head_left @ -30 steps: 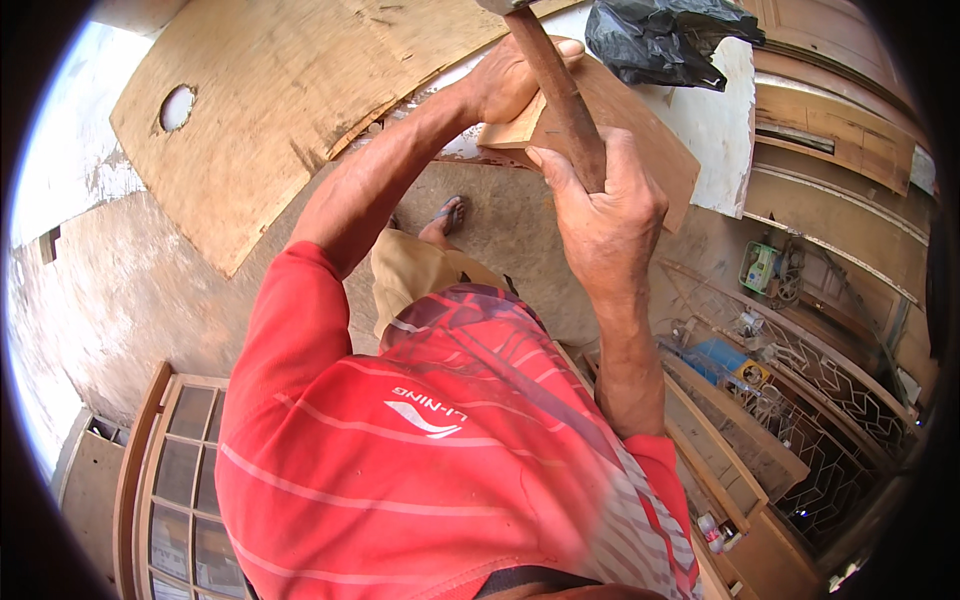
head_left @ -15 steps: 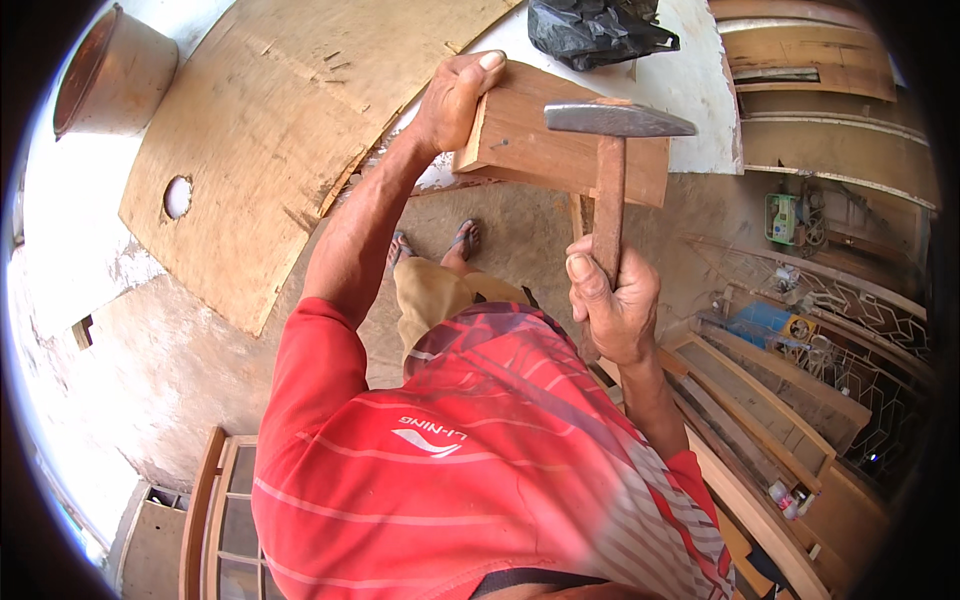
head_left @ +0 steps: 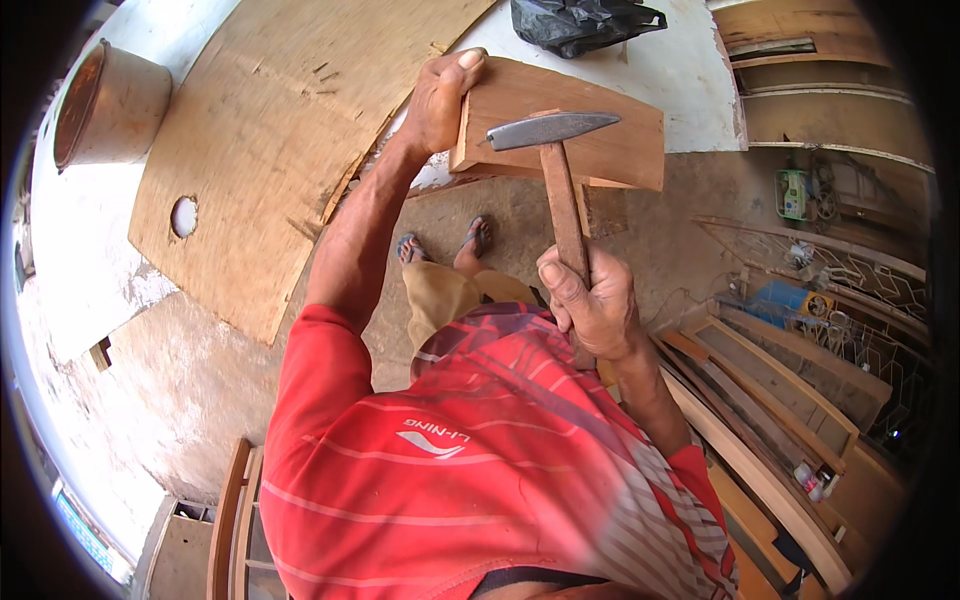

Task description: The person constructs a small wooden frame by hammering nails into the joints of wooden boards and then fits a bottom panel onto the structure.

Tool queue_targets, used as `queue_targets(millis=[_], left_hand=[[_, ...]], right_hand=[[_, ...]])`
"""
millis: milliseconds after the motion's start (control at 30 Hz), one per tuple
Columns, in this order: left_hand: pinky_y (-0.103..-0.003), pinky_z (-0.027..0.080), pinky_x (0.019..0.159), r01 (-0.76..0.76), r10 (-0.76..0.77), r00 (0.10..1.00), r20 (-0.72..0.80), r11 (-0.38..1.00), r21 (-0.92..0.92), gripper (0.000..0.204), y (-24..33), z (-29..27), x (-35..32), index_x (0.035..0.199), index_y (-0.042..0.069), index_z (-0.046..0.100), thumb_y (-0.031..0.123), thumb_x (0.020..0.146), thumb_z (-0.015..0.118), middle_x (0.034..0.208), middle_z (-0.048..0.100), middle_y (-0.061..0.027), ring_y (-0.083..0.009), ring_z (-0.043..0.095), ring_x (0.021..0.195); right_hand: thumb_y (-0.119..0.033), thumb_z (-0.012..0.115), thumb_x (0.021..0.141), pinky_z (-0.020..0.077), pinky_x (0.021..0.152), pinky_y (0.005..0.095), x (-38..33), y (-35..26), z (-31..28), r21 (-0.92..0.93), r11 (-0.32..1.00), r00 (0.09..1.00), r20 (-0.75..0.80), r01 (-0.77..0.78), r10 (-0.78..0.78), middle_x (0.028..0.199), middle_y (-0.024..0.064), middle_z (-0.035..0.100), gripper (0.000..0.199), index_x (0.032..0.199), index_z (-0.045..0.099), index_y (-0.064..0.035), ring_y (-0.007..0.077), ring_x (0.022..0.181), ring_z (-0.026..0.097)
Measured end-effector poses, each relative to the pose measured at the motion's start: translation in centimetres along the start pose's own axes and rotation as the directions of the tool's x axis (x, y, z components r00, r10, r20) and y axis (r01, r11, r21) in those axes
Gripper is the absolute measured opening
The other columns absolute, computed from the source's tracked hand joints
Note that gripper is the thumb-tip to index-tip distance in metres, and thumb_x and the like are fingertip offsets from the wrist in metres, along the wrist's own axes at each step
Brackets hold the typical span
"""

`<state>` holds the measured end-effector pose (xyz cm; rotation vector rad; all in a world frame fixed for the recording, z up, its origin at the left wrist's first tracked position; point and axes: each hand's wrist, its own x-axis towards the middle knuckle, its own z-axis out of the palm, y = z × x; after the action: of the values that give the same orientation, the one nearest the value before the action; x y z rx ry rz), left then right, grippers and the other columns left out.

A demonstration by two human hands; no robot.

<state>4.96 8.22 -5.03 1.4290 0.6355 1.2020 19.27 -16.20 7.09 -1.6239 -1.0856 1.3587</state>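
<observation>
A reddish-brown wooden box-like piece (head_left: 620,150) rests at the front edge of the white tabletop (head_left: 690,90), its flat side up toward me. My left hand (head_left: 440,100) is closed over its left end, the thumb on the top edge. My right hand (head_left: 592,300) is wrapped round the wooden handle of a hammer (head_left: 568,212). The hammer's steel head lies across the view of the box's face, its blunt end by the left edge. Whether the head touches the wood, I cannot tell. No nail shows; the hammer head covers that spot.
A thin plywood sheet (head_left: 270,130) with a round hole lies left on the table, beside a rusty bucket (head_left: 125,105). Behind the box sits a black plastic bag (head_left: 580,25). Wooden frames (head_left: 770,380) and a green machine (head_left: 793,195) stand at the right.
The hammer has swung left and down, its blunt end now over the spot where a nail stuck out of the wood. My left hand keeps its hold; the whole view has shifted slightly.
</observation>
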Motion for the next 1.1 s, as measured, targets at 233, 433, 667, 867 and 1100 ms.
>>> queue_targets(millis=[233,433,667,867,1100], left_hand=[[-0.037,0.034,0.066,0.013,-0.013,1.000,0.015,1.000,0.009,0.047,0.2,0.0,0.0,0.075,0.008,0.036,0.045,0.105,0.039,0.069,0.032,-0.0007,-0.0147,0.033,0.070],[-0.038,0.034,0.067,0.072,-0.071,0.997,0.013,0.997,-0.012,0.047,-0.3,-0.1,-0.1,0.076,0.007,0.037,0.045,0.105,0.039,0.071,0.033,-0.0020,-0.0153,0.033,0.070],[-0.039,0.036,0.068,-0.003,0.002,1.000,0.025,1.000,0.021,0.046,-0.1,0.0,0.0,0.078,0.006,0.038,0.043,0.105,0.038,0.071,0.034,-0.0043,-0.0165,0.035,0.070],[-0.038,0.037,0.068,-0.046,0.045,0.999,0.022,0.998,0.030,0.047,0.6,0.1,-0.2,0.078,0.006,0.039,0.043,0.106,0.037,0.070,0.035,-0.0035,-0.0157,0.036,0.071],[-0.036,0.035,0.066,0.013,-0.013,0.999,0.053,1.000,-0.003,0.047,0.3,-0.2,0.1,0.077,0.007,0.036,0.044,0.106,0.039,0.071,0.031,-0.0008,-0.0146,0.032,0.070]], right_hand=[[-0.034,0.067,0.105,0.0415,0.047,0.0224,-0.1,0.2,-0.2,0.089,0.995,0.999,0.027,-0.042,0.040,0.068,-0.0012,0.054,0.035,0.108,0.063,0.0014,0.0045,0.051,0.049],[-0.032,0.067,0.104,0.0416,0.045,0.0245,-0.1,-0.3,0.3,0.149,0.989,0.999,0.027,-0.027,0.023,0.066,-0.0008,0.056,0.032,0.103,0.064,-0.0011,0.0053,0.050,0.050],[-0.024,0.065,0.101,0.0477,0.057,0.0325,-0.9,-0.9,-0.3,-0.257,0.962,0.984,-0.125,0.094,-0.130,0.073,0.0077,0.061,0.029,0.114,0.062,0.0025,0.0158,0.061,0.059],[-0.016,0.062,0.100,0.0555,0.072,0.0395,-2.6,-2.8,0.3,-0.525,0.799,0.918,-0.076,0.294,-0.388,0.097,0.0224,0.068,0.039,0.131,0.056,0.0075,0.0308,0.081,0.070],[-0.017,0.056,0.104,0.0512,0.067,0.0324,-3.7,-5.3,0.5,-0.516,0.792,0.882,-0.136,0.325,-0.451,0.093,0.0140,0.063,0.044,0.135,0.051,0.0125,0.0195,0.076,0.062]])
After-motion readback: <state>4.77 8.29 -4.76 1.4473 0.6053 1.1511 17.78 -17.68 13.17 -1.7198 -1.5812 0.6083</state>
